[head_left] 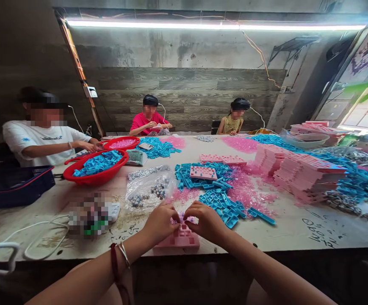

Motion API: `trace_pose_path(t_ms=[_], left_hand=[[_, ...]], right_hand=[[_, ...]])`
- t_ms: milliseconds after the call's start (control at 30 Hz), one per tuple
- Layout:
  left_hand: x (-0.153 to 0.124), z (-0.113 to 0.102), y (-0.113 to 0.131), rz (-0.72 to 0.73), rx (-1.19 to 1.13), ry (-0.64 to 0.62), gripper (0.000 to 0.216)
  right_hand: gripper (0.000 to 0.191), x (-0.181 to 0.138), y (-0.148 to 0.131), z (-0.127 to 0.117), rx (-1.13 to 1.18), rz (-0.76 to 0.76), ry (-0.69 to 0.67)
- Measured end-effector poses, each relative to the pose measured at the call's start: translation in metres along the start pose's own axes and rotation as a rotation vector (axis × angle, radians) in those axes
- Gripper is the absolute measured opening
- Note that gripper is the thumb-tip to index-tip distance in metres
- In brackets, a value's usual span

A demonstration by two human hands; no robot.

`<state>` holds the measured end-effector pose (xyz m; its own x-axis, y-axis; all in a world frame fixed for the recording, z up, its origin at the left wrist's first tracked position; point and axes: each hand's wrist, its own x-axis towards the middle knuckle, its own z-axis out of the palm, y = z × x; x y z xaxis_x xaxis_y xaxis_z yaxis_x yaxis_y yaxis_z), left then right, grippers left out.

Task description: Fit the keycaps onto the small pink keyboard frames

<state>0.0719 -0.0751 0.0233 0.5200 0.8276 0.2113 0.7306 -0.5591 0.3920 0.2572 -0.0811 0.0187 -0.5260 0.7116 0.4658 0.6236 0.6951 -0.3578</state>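
Both hands meet over a pink block (179, 242) with square recesses, which lies at the table's near edge. My left hand (163, 219) reaches in from the left with thumb and fingers pinched together above the block. Facing it, my right hand (206, 222) is curled in a similar pinch, its fingertips close to the left ones. Whatever is between the fingertips is too small and hidden to name. Just beyond my right hand lie loose blue plastic trays (223, 207). Behind my left hand rests a clear plastic bag (148, 186) of small metallic-looking pieces.
Pink transparent bits (250, 192) spread right of centre, before stacked pink blocks (309, 176). A red basket (96, 176) of blue pieces stands left, near a blurred item with a white cable (45, 222). Three people (42, 142) sit around the far and left sides.
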Motion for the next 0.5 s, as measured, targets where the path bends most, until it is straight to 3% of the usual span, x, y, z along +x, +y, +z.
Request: trace_pose_path(t_ms=[233,500], left_hand=[[-0.0008,-0.0011,0.0059,0.092,0.134,0.003,0.006],[0.0005,0.0017,0.0042,0.061,0.057,0.001,0.006]], right_hand=[[0.017,0.0023,0.0014,-0.0026,-0.011,0.061,0.022],[0.018,0.0022,0.0012,-0.003,0.005,0.048,0.036]])
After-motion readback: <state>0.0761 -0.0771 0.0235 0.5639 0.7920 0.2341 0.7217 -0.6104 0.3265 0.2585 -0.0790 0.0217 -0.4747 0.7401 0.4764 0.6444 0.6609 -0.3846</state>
